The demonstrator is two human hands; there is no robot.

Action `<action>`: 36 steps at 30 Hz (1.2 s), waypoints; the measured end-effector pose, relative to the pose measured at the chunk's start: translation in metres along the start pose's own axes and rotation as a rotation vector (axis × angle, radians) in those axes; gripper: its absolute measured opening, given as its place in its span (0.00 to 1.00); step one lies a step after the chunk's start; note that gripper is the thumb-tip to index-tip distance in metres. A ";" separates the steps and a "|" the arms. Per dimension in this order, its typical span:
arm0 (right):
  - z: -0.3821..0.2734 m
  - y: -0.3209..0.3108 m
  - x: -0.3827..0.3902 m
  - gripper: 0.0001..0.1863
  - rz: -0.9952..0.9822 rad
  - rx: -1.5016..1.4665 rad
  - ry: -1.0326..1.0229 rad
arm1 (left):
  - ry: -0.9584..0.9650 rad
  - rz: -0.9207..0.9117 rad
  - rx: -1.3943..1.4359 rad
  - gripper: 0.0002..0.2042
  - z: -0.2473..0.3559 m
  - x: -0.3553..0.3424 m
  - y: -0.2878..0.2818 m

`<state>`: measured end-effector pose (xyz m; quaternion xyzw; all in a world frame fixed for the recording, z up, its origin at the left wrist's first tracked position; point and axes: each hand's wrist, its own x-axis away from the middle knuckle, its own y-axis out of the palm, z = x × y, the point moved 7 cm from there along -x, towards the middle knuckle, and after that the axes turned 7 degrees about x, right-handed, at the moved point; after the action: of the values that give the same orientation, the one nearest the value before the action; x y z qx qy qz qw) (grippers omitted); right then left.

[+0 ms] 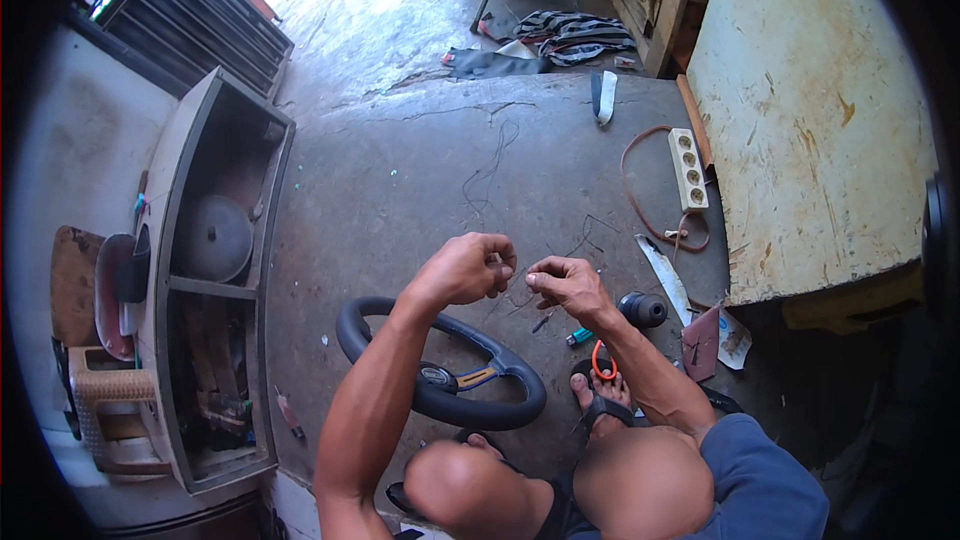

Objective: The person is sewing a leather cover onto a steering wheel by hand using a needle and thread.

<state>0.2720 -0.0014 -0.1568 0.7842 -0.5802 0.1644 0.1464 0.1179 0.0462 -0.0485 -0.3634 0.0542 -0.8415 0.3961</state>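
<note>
Head view: beyond the steering wheel (440, 378), the left hand (472, 267) and right hand (567, 286) had fingertips pinched together, seemingly to control fine black thread (494, 171), which trailed farther beyond the wheel.

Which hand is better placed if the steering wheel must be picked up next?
The left hand, probably: its forearm crosses the wheel in this view, while the right hand appears mostly beyond the wheel's right edge.

The left hand (480, 266) and right hand (568, 286), both curled, are close but apart above the floor (350, 230). A black steering wheel (437, 376) lies partly beneath the left forearm (372, 405); dark thread (488, 176) lies beyond.
</note>
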 end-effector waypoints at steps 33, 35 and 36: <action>-0.018 0.009 0.009 0.19 -0.015 -0.352 -0.056 | -0.030 0.184 0.127 0.20 0.000 -0.004 -0.003; -0.018 0.009 0.009 0.19 -0.028 -0.358 -0.052 | -0.026 0.184 0.127 0.20 -0.002 -0.006 -0.002; -0.017 0.009 0.009 0.19 -0.031 -0.356 -0.052 | -0.020 0.181 0.124 0.20 -0.003 -0.007 -0.001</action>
<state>0.2641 -0.0043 -0.1370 0.7586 -0.5917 0.0366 0.2705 0.1184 0.0515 -0.0539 -0.3403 0.0305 -0.8003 0.4927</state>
